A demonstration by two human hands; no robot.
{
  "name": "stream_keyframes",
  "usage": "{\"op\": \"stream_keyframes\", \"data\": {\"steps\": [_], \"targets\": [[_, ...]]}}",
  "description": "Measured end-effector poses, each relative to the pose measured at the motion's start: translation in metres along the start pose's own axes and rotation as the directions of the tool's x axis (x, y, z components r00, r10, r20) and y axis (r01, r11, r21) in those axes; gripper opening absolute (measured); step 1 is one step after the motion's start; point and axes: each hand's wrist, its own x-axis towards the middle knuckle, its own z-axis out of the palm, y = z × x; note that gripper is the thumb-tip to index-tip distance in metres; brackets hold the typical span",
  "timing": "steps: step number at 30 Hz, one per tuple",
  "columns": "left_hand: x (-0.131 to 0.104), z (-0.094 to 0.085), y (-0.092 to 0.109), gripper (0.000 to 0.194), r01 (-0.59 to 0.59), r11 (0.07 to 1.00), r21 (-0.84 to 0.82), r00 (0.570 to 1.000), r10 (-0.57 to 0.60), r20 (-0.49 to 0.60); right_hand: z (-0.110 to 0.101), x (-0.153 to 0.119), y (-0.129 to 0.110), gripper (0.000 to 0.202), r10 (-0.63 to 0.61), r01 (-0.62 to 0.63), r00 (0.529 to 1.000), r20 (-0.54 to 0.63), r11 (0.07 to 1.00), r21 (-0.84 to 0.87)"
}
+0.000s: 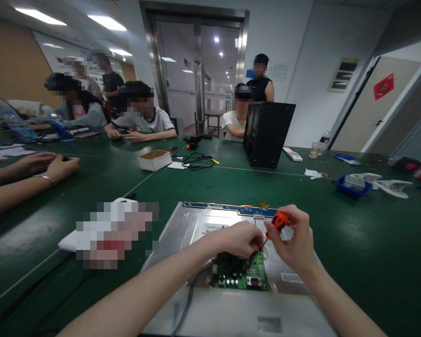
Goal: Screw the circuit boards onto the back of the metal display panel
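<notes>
A silver metal panel (189, 234) lies on the green table, with a green circuit board (256, 269) on its middle and a blue board strip (231, 208) along its far edge. My right hand (294, 238) grips an orange and black screwdriver (279, 220), whose shaft slants down and left to the far edge of the green board. Beside the shaft's tip, my left hand (243, 238) has its fingers curled together at the board's edge; what they hold, if anything, is hidden. A grey cable (187, 304) runs from the board's left side toward me.
Left of the panel lies a white object (68, 241), partly pixelated. Farther back stand a small box (155, 160), black cables (199, 161) and a black computer case (270, 135). A blue tray (352, 187) is at right. Another person's hands (52, 168) rest at left; several people are beyond.
</notes>
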Motion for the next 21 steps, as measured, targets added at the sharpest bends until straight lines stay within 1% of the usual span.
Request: {"op": "stream_keyframes", "data": {"steps": [4, 9, 14, 21], "targets": [[0.001, 0.0011, -0.0025, 0.019, -0.013, 1.0, -0.004, 1.0, 0.013, 0.009, -0.0009, 0.0027, 0.0002, 0.029, -0.037, 0.038, 0.999, 0.034, 0.999, -0.022], [0.001, 0.0001, -0.0025, 0.02, -0.023, 1.0, 0.006, 1.0, 0.023, 0.01, -0.0021, 0.0045, -0.0026, 0.028, -0.013, 0.011, 0.997, 0.081, 1.0, 0.02], [0.0003, 0.0005, -0.0021, 0.019, -0.018, 1.0, -0.002, 1.0, 0.018, 0.013, -0.0004, 0.0016, -0.0023, 0.027, 0.067, -0.067, 0.996, 0.06, 0.998, -0.006], [0.0002, 0.0016, -0.003, 0.017, -0.013, 0.999, -0.031, 1.0, 0.013, 0.006, 0.0002, -0.0006, 0.0014, 0.026, 0.059, -0.058, 0.998, 0.009, 0.997, -0.048]]}}
